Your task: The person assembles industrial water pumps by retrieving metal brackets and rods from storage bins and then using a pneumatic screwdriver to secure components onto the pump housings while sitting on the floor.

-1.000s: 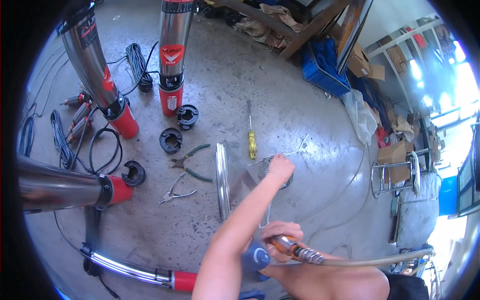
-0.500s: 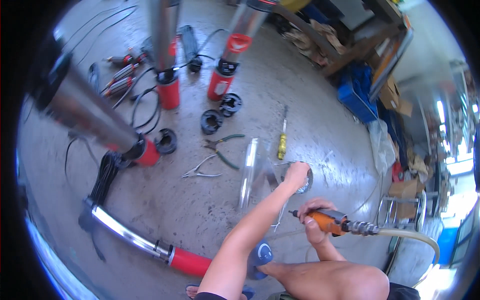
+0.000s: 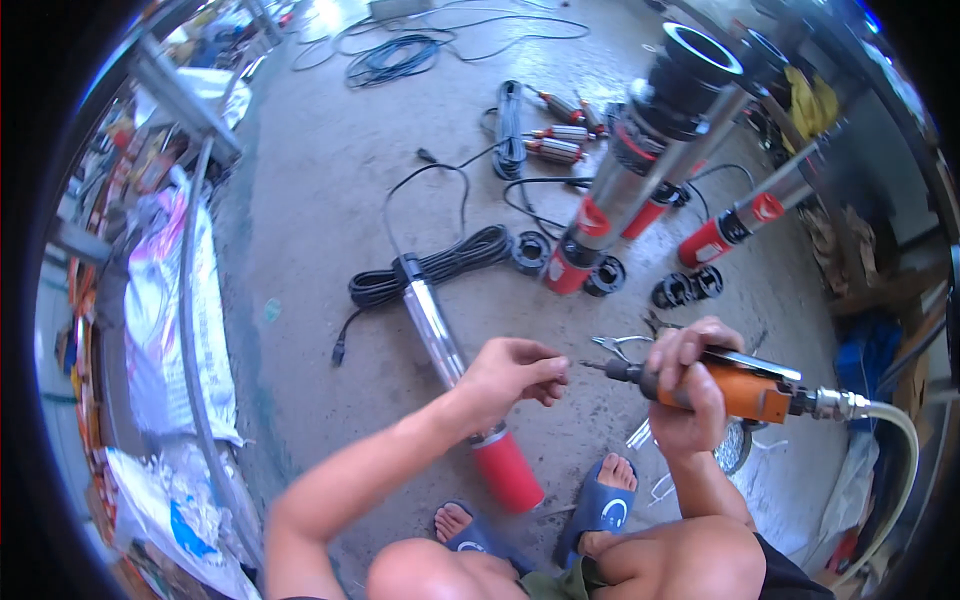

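My right hand (image 3: 690, 410) grips an orange air screwdriver (image 3: 750, 388), a pale hose trailing from its rear. Its thin bit points left, toward my left hand (image 3: 505, 380). The left thumb and fingers are pinched together just short of the bit tip; anything between them is too small to make out. Below the left hand, a tube-shaped tool with a silver barrel (image 3: 435, 325) and a red end (image 3: 512, 472) lies on the floor. Partly behind my right wrist is a round dish (image 3: 745, 452) of small shiny pieces. Pliers (image 3: 622, 350) show beyond the screwdriver.
Upright silver tubes with red bases (image 3: 608, 195) stand ahead to the right, with black rings (image 3: 605, 275) around them. A coiled black cord (image 3: 440, 265) lies past the silver barrel. Several armatures (image 3: 555, 150) lie farther off. White sacks (image 3: 185, 330) line the left side.
My left hand has left the dish and come up in front of the screwdriver's bit. My right hand still holds the screwdriver. The view has swung left, bringing the sacks into sight.
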`<state>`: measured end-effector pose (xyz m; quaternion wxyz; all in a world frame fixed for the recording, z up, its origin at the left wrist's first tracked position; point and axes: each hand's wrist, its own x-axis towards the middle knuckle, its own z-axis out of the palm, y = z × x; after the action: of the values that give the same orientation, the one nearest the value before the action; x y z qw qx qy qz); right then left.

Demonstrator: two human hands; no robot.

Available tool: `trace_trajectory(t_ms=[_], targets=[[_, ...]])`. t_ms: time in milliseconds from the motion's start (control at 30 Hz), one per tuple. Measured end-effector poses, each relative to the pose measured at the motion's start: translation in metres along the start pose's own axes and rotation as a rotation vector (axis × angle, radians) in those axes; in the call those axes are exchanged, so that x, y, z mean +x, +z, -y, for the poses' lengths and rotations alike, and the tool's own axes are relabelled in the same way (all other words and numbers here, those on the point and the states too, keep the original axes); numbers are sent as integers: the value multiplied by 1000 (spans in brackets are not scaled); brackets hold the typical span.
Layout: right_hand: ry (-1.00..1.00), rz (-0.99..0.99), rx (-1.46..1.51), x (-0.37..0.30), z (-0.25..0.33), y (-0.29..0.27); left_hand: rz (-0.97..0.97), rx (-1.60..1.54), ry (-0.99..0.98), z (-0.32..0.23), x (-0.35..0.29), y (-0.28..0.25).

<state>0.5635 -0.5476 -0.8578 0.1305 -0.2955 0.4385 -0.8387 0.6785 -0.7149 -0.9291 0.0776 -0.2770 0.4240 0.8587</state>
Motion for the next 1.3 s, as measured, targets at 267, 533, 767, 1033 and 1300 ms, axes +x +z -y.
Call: trace_trajectory(t_ms=[267,533,767,1033,1300], targets=[[167,233,85,-40,-57,55,-104,-824,251,97,-41,-25],[296,139,-1,-70,-78,48,-191,-916,225,137,-48,-30],[326,179,31,-87,-86,29,-246,-992,149,153,-51,-21],[285,337,-85,-119,-108,22,-444,-1055,-32,169,-50,-30],[354,417,-83,-127,-149,29,-390,-1232,19,184,-50,-60]])
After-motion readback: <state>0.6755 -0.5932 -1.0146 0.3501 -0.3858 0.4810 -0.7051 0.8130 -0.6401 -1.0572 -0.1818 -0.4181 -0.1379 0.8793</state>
